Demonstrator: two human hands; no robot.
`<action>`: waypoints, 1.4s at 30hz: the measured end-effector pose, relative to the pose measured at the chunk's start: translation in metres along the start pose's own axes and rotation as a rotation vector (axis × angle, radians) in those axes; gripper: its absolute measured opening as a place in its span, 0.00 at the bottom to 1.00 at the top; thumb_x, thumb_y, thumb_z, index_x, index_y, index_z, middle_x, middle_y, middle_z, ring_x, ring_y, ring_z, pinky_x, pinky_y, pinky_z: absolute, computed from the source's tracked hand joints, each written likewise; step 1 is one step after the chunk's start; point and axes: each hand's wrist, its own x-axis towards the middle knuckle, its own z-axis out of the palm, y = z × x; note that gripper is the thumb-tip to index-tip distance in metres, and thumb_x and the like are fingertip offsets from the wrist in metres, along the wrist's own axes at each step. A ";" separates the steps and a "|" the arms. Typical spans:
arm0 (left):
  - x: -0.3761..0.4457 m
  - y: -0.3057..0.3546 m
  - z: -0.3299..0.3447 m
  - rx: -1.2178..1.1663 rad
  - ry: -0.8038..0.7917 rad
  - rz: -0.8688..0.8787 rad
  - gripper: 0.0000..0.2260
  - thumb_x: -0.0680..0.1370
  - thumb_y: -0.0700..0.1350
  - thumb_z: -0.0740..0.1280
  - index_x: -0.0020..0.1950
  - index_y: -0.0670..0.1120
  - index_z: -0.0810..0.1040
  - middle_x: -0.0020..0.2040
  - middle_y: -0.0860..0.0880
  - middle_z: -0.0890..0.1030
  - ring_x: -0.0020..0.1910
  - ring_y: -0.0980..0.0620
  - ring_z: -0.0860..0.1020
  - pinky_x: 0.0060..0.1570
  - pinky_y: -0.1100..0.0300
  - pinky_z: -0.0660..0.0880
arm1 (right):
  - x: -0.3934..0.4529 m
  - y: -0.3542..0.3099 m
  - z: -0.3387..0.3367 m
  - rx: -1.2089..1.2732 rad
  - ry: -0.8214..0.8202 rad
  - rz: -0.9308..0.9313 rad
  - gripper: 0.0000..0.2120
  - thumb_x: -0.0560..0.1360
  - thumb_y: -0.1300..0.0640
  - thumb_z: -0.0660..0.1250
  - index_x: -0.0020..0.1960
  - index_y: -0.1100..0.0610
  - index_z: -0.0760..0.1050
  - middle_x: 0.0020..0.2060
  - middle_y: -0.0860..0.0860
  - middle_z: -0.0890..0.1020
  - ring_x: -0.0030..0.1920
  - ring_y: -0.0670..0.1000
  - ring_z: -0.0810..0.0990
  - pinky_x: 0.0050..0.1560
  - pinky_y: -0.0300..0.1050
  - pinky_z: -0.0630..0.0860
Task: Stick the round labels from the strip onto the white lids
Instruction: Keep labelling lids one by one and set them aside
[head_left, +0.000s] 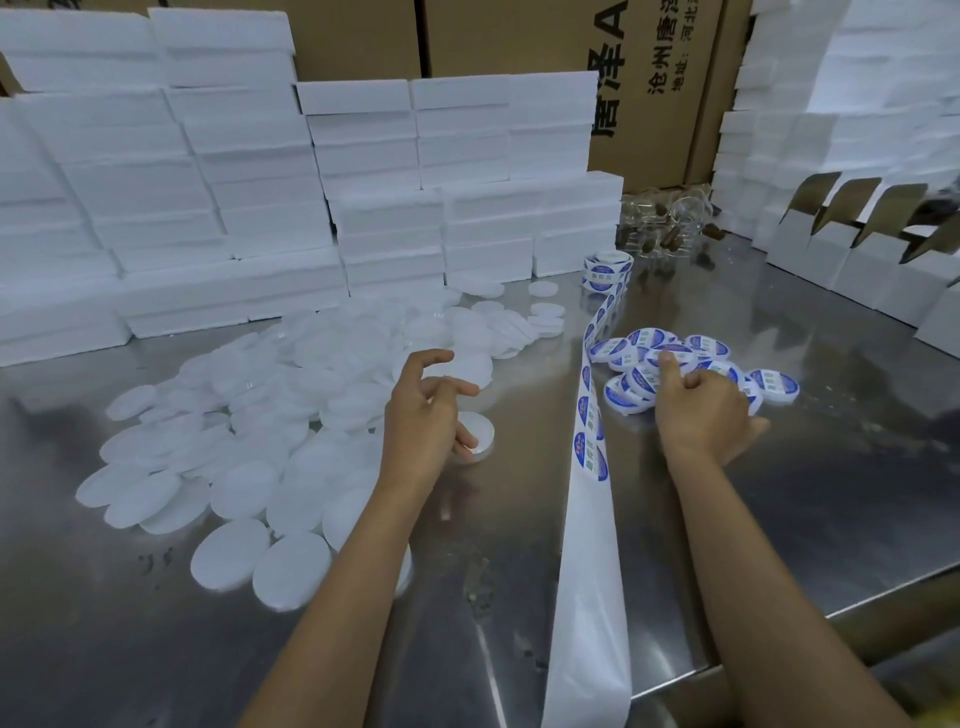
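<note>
A big heap of plain white lids (244, 431) covers the left half of the steel table (857, 457). My left hand (423, 415) hovers at the heap's right edge with thumb and forefinger lifted apart, its lower fingers resting on one white lid (480, 428). The label strip (592, 415) runs from a roll (608, 267) toward me between my hands, and its near part is bare backing paper (587, 597). To the right lies a cluster of labelled lids (774, 387). My right hand (701, 410) presses its forefinger on one labelled lid (678, 349) there.
Stacks of white foam blocks (208, 182) wall off the back and left. Brown cardboard boxes (649, 78) stand behind them. Open white cartons (857, 260) line the right side, and clear jars (665, 228) sit at the back. The table's edge (831, 608) runs diagonally at lower right.
</note>
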 end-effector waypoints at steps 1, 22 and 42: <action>0.000 0.000 0.000 -0.009 0.013 0.002 0.15 0.81 0.35 0.56 0.61 0.51 0.74 0.47 0.51 0.85 0.24 0.47 0.79 0.23 0.61 0.74 | 0.000 0.000 0.001 -0.015 0.003 0.002 0.27 0.79 0.36 0.59 0.36 0.58 0.78 0.40 0.57 0.83 0.49 0.60 0.78 0.59 0.54 0.62; 0.004 -0.007 -0.013 0.156 0.186 0.125 0.12 0.80 0.37 0.59 0.55 0.51 0.77 0.44 0.59 0.83 0.47 0.54 0.82 0.50 0.58 0.79 | -0.096 -0.055 0.009 0.005 -0.699 -1.003 0.12 0.76 0.46 0.69 0.55 0.50 0.81 0.44 0.48 0.84 0.52 0.53 0.78 0.54 0.44 0.68; 0.001 0.003 -0.007 -0.350 -0.144 -0.126 0.15 0.85 0.35 0.57 0.68 0.49 0.71 0.60 0.38 0.81 0.46 0.43 0.87 0.41 0.55 0.84 | -0.071 -0.028 -0.017 0.013 -0.350 -0.529 0.06 0.76 0.59 0.63 0.44 0.55 0.78 0.39 0.50 0.82 0.41 0.54 0.79 0.40 0.47 0.72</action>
